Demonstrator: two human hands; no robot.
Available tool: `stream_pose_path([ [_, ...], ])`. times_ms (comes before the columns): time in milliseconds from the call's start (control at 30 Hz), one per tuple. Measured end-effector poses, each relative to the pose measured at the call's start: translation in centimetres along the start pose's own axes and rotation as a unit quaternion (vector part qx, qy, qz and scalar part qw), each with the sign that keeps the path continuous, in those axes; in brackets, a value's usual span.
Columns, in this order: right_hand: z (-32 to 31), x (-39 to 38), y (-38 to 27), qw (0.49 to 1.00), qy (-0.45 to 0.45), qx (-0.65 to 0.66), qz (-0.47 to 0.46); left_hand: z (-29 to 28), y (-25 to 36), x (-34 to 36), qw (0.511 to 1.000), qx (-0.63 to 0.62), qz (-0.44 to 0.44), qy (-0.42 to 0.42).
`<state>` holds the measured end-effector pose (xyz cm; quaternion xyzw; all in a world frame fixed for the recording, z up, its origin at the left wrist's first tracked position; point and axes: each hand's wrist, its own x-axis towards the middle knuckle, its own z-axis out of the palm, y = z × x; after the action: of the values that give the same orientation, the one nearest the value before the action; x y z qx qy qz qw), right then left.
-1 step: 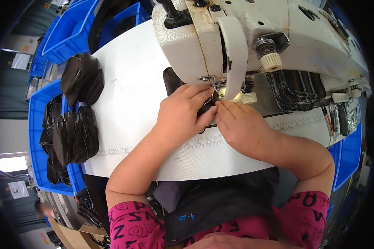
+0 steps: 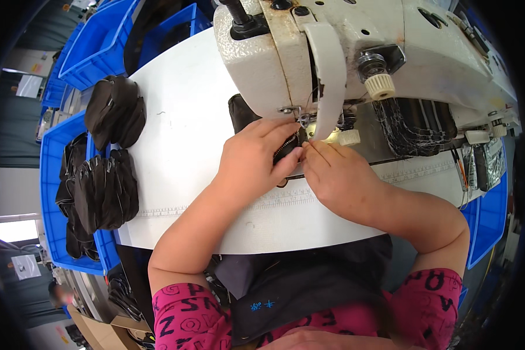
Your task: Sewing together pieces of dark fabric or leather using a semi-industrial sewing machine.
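Under the needle area of a white sewing machine (image 2: 274, 70) lies a black fabric piece (image 2: 239, 114) with a zipper (image 2: 284, 146). My left hand (image 2: 254, 151) rests over the fabric, its fingers reaching up beside the presser foot and its thumb bent in at the near edge, gripping the piece. Close against it, my right hand (image 2: 344, 178) pinches the fabric's right edge with fingertips and thumb together. Both hands hide most of the piece, and a small dark loop shows below the left thumb.
A printed ruler strip (image 2: 227, 204) crosses the white table. To the left, black fabric pouches (image 2: 108, 189) are piled at a blue bin (image 2: 52, 175), with another dark bundle (image 2: 115, 111) above. Thread-covered black pieces (image 2: 417, 128) sit right of the needle, near small tools (image 2: 461, 169).
My left hand has shifted very slightly, and a little more of the zipper shows between the hands. My right hand stays in place.
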<state>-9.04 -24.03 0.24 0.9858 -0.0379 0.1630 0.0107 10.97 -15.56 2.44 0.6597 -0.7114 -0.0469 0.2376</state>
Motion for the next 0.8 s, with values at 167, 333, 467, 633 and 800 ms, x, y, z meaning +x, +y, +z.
stream_pose_path([
  [167,-0.2,0.2,0.3,0.999,0.018,-0.012,-0.025,0.5,-1.8,-0.8,0.982,-0.178,-0.06,0.023],
  [333,-0.4,0.2,0.6,1.0,0.009,0.003,-0.005,0.1,-0.3,-0.9,0.998,-0.053,-0.043,0.012],
  [467,-0.5,0.2,0.8,1.0,-0.003,0.025,0.002,-0.6,0.0,-1.0,0.999,0.006,-0.011,-0.031],
  [633,-0.2,0.1,1.0,0.999,-0.01,0.042,0.003,-1.5,-1.8,-0.7,0.978,-0.183,-0.026,-0.092],
  [800,0.0,0.2,0.8,0.999,-0.025,0.038,0.007,0.5,-0.4,-0.9,0.999,-0.024,-0.002,-0.034],
])
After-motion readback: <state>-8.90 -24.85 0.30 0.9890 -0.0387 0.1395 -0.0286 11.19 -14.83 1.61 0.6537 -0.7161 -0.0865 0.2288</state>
